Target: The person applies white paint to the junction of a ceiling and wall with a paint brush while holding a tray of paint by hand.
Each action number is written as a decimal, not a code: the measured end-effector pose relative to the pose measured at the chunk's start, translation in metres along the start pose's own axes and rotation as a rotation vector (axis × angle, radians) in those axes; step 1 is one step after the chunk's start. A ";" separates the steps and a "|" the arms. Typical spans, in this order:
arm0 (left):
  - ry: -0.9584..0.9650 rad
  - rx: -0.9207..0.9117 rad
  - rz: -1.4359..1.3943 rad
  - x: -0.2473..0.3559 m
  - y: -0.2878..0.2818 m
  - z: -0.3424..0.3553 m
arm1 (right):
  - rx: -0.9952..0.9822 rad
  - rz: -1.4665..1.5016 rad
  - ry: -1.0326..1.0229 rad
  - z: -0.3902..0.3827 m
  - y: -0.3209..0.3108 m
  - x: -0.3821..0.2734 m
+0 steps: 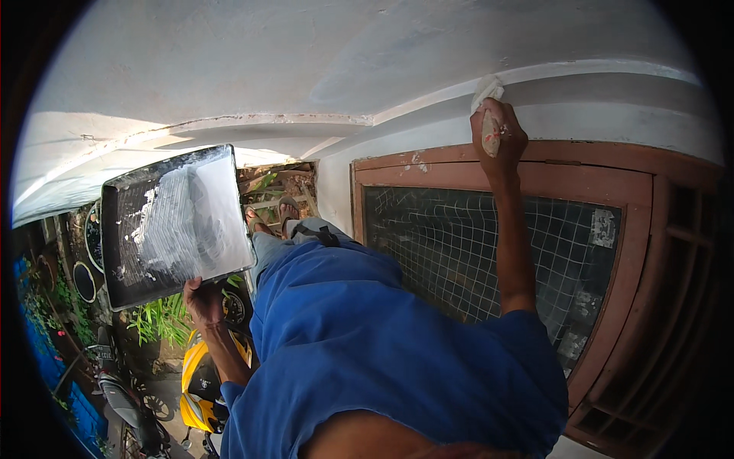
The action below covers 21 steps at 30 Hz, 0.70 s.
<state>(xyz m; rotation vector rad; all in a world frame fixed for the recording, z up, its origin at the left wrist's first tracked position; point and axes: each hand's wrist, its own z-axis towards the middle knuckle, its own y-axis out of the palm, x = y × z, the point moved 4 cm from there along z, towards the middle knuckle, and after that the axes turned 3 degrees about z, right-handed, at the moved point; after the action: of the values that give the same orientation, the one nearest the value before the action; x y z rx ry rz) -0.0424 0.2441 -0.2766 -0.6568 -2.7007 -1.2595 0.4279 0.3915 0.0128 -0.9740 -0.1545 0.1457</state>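
Note:
My left hand grips the near edge of a black paint tray, thumb on top and the other fingers mostly hidden beneath. White paint covers much of the tray's ribbed bed and pools toward its right side. Up at the right, my right hand is closed around a paintbrush with a worn, paint-spotted handle. Its whitened bristles touch or nearly touch the pale ledge that runs above the window; exact contact is hard to see.
Below the ledge is a reddish-brown window frame with a wire grid at its pane. My sandalled feet stand far below. Lower left are a yellow motorbike, a dark motorbike and green plants.

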 end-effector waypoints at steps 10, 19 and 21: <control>0.005 0.005 -0.020 -0.005 -0.011 0.002 | -0.082 0.177 0.051 -0.018 -0.002 -0.007; 0.027 0.006 0.000 0.000 -0.015 0.006 | 0.029 -0.044 -0.069 0.074 -0.114 0.012; 0.017 -0.010 -0.005 0.000 -0.014 0.008 | 0.115 -0.203 -0.160 0.085 -0.143 0.008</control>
<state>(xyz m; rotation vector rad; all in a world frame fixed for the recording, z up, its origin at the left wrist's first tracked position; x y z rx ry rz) -0.0473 0.2421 -0.2925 -0.6379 -2.6859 -1.2753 0.4266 0.3830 0.1794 -0.8269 -0.3867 0.0448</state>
